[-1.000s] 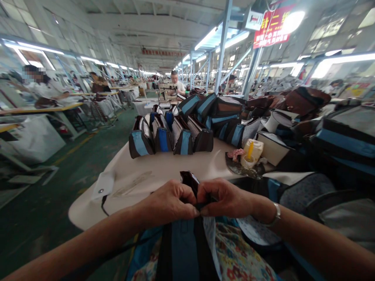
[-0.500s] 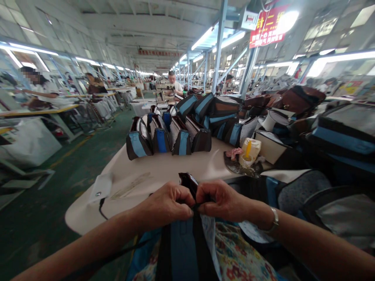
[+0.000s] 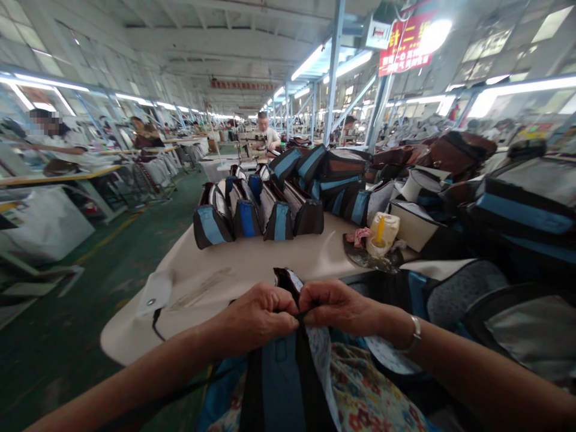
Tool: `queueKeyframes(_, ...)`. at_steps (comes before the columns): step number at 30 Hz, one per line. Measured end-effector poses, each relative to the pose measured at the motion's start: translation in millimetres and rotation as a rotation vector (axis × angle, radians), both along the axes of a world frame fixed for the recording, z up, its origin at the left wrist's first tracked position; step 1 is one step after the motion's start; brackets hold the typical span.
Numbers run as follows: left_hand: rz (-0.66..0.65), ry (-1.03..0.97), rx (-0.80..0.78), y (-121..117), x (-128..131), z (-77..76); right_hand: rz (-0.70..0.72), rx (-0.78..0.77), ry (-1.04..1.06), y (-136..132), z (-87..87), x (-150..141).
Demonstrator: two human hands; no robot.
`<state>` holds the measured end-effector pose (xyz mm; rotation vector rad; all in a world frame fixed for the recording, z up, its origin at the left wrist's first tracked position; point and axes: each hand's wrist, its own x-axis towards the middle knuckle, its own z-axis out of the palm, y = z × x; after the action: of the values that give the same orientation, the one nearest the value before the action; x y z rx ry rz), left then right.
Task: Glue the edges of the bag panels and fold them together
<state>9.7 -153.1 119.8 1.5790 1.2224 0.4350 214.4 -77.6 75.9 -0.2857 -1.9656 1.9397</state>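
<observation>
A black bag (image 3: 282, 384) with a blue stripe down its side and a pale patterned lining rests in my lap, its far end rising above the table edge. My left hand (image 3: 265, 312) pinches the bag's top edge between thumb and curled fingers. Right beside it, my right hand (image 3: 335, 307) pinches the same edge, thumb facing thumb. The fingertips of both hands almost meet. Exactly what lies between the fingertips is hidden. A floral cloth (image 3: 373, 390) spreads under the bag.
Several similar bags (image 3: 258, 213) stand in a row on the pale table (image 3: 211, 270). A glue-stained container (image 3: 382, 234) with a yellow stick sits right of them, beside a pink rag (image 3: 358, 236). More bags (image 3: 526, 210) are heaped at right. Co-workers (image 3: 265, 135) sit at machines beyond.
Both hands keep their pinch on the bag's edge, with only a slight shift of fingers and wrists. The camera view has moved very little.
</observation>
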Motion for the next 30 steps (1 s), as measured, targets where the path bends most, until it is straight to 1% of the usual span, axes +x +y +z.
queueKeyframes(6, -0.006, -0.035, -0.018, -0.1, -0.4, 5.4, 0.015, -0.03, -0.002, -1.7, 1.8, 2.8)
queueKeyframes(11, 0.019, -0.048, -0.041, 0.1, 4.2, 8.9, 0.021, -0.066, 0.071, -1.1, -4.8, 1.6)
queueKeyframes(16, 0.094, 0.09, 0.008, 0.5, 8.5, 1.4, 0.015, -0.116, 0.121, -1.1, -11.7, 1.4)
queueKeyframes(20, 0.039, 0.025, -0.001, 2.0, 4.4, -4.8, -0.009, -0.124, 0.099, -2.2, -10.5, 3.8)
queueKeyframes(24, 0.028, 0.023, -0.002, 3.8, 2.6, -4.4, -0.018, -0.117, 0.08, -3.8, -6.5, 5.2)
queueKeyframes(26, 0.036, 0.042, 0.001, 3.9, 3.9, -2.1, -0.054, -0.065, 0.059, -5.8, -3.2, 4.7)
queueKeyframes(28, 0.041, 0.063, 0.024, 2.7, 6.0, 0.5, -0.136, 0.055, 0.035, -9.3, -0.3, 2.8)
queueKeyframes(30, 0.057, 0.107, 0.094, -0.1, 8.7, 2.1, -0.235, 0.181, -0.005, -14.0, -0.3, -0.6)
